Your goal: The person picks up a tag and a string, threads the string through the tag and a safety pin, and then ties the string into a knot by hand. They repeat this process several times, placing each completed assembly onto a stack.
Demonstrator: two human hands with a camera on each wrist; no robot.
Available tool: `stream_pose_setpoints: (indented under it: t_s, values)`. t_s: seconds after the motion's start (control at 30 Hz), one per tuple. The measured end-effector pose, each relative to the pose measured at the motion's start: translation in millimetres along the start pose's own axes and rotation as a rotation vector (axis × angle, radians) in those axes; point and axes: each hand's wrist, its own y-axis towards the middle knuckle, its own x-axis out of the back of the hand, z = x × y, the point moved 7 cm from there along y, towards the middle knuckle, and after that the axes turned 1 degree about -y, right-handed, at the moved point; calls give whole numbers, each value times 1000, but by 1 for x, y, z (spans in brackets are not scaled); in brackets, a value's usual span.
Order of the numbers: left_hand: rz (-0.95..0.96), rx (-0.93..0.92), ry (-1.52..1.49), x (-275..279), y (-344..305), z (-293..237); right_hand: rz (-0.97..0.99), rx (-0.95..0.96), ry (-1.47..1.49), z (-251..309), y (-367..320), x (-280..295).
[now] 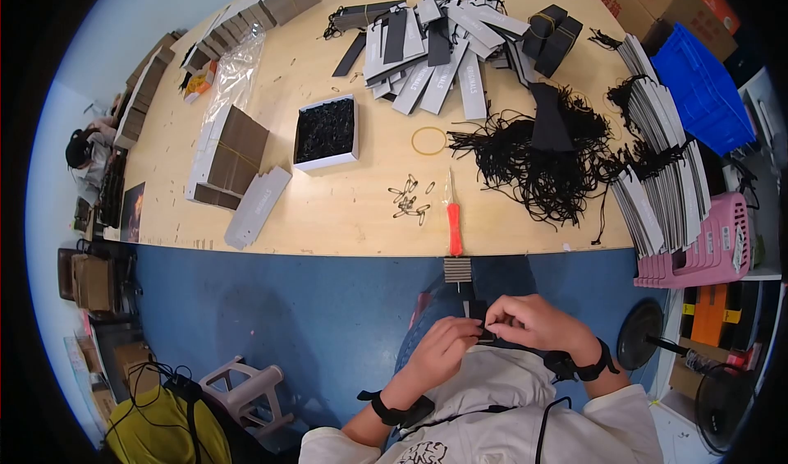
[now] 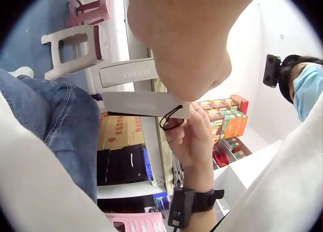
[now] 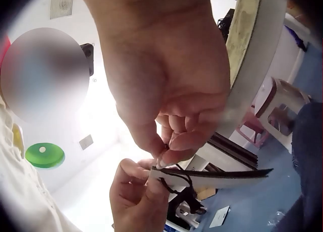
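Low over the lap, my left hand [image 1: 443, 351] grips the end of a grey-and-black hang tag [image 3: 217, 178] between thumb and fingers. A black cord [image 2: 172, 117] loops from that tag's end, and my right hand [image 1: 538, 323] pinches it at the fingertips, right by the left fingers. The small part between the right fingertips is mostly hidden by the fingers. Below the hands, a stack of tags [image 1: 458, 270] lies at the table edge; in the left wrist view tags lettered ORIGINALS [image 2: 128, 73] show beside the held tag.
On the table [image 1: 328, 218] lie a red-handled awl [image 1: 455, 227], loose safety pins [image 1: 408, 199], a box of black pins [image 1: 327, 130], a heap of black cords [image 1: 533, 168] and piled tags [image 1: 443, 74]. A pink basket [image 1: 706, 246] of tags stands at the right edge.
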Motion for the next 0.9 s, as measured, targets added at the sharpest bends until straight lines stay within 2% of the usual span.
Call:
stream_pose_setpoints:
  t_s: [0.03,0.07,0.1,0.13,0.17,0.2,0.23,0.37,0.43,0.53,0.77,0.87,0.9]
  values:
    - [16,54,-48,-3,1,4,0,0,0,-3,0,-1]
    - [16,55,-47,-6,-1,1,-52,-19,128,-9,-1,0]
    - [-42,211,-127,-8,-5,7,-104,-36,254,-14,-1,1]
    - [-101,365,-207,-9,-10,15,-102,-34,254,-13,-1,-1]
    - [-102,365,-206,-8,-6,11,-127,-106,378,-18,-2,-3]
    - [-124,482,-283,-6,-3,12,-152,-180,503,-23,-3,-6]
    - [-145,599,-361,-6,-3,16,-151,-179,503,-24,-4,-9]
    - [-71,559,-293,-9,3,18,-206,-216,512,-31,-6,-12]
    - [-120,660,-356,-11,1,22,-228,-212,486,-30,-8,-10]
    - [-172,651,-387,-13,0,24,-322,-186,537,-28,-12,-3]
    - [-160,672,-299,-19,0,23,-361,-159,230,-14,-17,-1]
    - [-109,662,-154,-19,4,18,-402,-139,131,-9,-18,-3]
    - [-129,608,-95,-16,8,13,-428,-141,113,-9,-19,-3]
